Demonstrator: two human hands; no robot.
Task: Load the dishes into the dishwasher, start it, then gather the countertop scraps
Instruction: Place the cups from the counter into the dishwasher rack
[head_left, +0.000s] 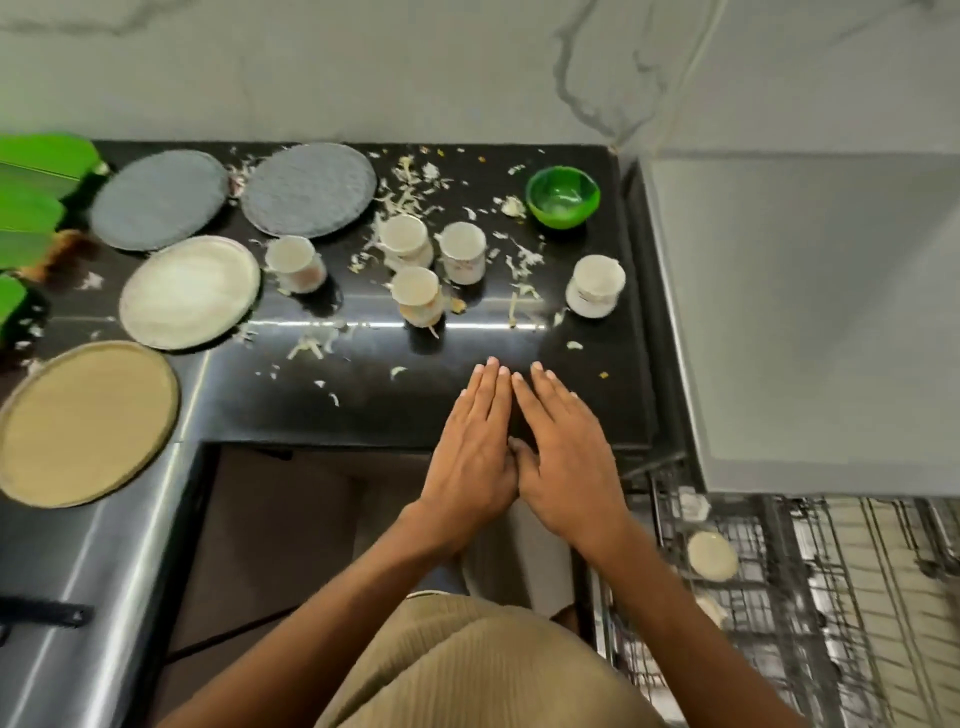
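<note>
My left hand (470, 447) and my right hand (563, 457) lie flat, side by side, fingers straight, over the front edge of the black countertop (587, 395), holding nothing. Beyond them stand several white cups, the nearest (417, 292) and one far right (596, 285). Two grey plates (158, 205) (309, 188), a white plate (189, 291) and a tan plate (85, 421) sit to the left. A green bowl (562, 195) is at the back right. Pale vegetable scraps (410, 195) are strewn among the dishes. The open dishwasher rack (810, 597) lies at the lower right with a small white dish (711, 555) in it.
A grey appliance top (810, 312) rises right of the counter above the rack. Green leaves (36, 197) hang over the counter's left end. A marble wall backs the counter. A dark handle (47, 616) shows at lower left.
</note>
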